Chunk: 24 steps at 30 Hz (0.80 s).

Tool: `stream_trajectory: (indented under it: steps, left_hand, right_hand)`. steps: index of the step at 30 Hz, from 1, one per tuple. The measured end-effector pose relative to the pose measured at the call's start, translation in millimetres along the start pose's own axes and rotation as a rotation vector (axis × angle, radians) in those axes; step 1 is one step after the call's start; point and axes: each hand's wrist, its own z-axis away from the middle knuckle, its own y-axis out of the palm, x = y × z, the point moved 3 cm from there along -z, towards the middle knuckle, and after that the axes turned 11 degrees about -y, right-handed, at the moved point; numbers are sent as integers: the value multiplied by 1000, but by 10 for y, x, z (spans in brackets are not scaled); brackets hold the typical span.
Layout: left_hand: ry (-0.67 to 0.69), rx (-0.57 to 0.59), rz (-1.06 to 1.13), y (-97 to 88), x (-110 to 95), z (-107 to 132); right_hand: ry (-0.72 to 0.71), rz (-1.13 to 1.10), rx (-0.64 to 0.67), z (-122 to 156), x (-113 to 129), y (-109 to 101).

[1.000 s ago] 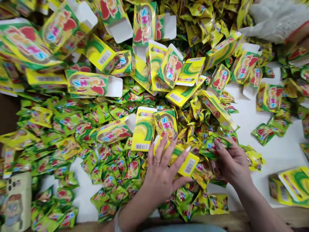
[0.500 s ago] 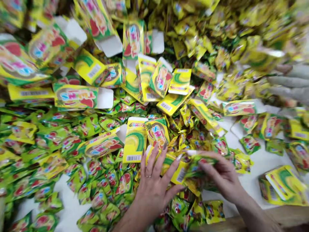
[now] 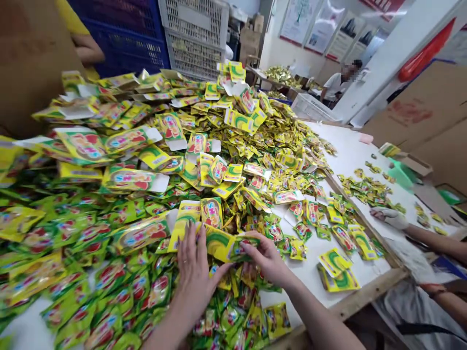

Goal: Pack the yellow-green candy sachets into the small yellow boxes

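While the left hand (image 3: pixel 193 265) lies over the left end of a yellow candy carton (image 3: pixel 220 244) with a green swirl, the right hand (image 3: pixel 264 257) is at the carton's other end. On the left hand the four fingers are stretched out close to one another, with the thumb held well away from them along the carton's near side. On the right hand, thumb and forefinger are clamped on a green candy packet (image 3: pixel 240 249) that meets the carton's right end; whether it is partly inside cannot be told.

Just beyond the carton stand a yellow carton with a green swirl and, touching it, a carton with a watermelon print (image 3: pixel 211 212). Left of it lies a long carton (image 3: pixel 140 233) with an open white flap, among many green candy packets. Farther beyond it rises a broad heap of yellow packets and cartons, backed by blue crates (image 3: pixel 127 48) and white crates (image 3: pixel 193 24).

Right of the carton, well apart, two cartons (image 3: pixel 338 272) rest on a white tabletop (image 3: pixel 306 274) beside its wooden rim (image 3: pixel 368 294). Farther right, a co-worker's gloved hand (image 3: pixel 390 217) lies near scattered packets.
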Motion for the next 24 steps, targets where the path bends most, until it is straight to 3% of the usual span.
stream_trajectory:
  steps: [2, 5, 7, 9, 12, 14, 17, 21, 24]
  left_hand:
    - [-79, 36, 157, -25, -59, 34]
    - [-321, 142, 549, -74, -173, 93]
    - [-467, 241, 823, -100, -257, 109]
    - [-529, 332, 1028, -139, -326, 86]
    - [-653, 301, 1202, -221, -301, 12]
    - [-787, 277, 1269, -251, -224, -21]
    - [-782, 331, 1269, -279, -138, -52]
    - [-545, 652, 1128, -247, -193, -10]
    - [-536, 718, 1026, -225, -266, 62]
  right_hand:
    - [-209, 174, -80, 17, 106, -10]
    - [-592, 528, -193, 166, 280, 0]
    - [-755, 716, -112, 292, 301, 91]
    - [-839, 848, 79, 399, 251, 245]
    - [-872, 873, 302, 484, 202, 465]
    - [-876, 779, 305, 454, 285, 518]
    - [-766, 541, 64, 287, 532, 395]
    - [-533, 178, -247, 86, 723, 150]
    - [-591, 159, -353, 76, 718, 80]
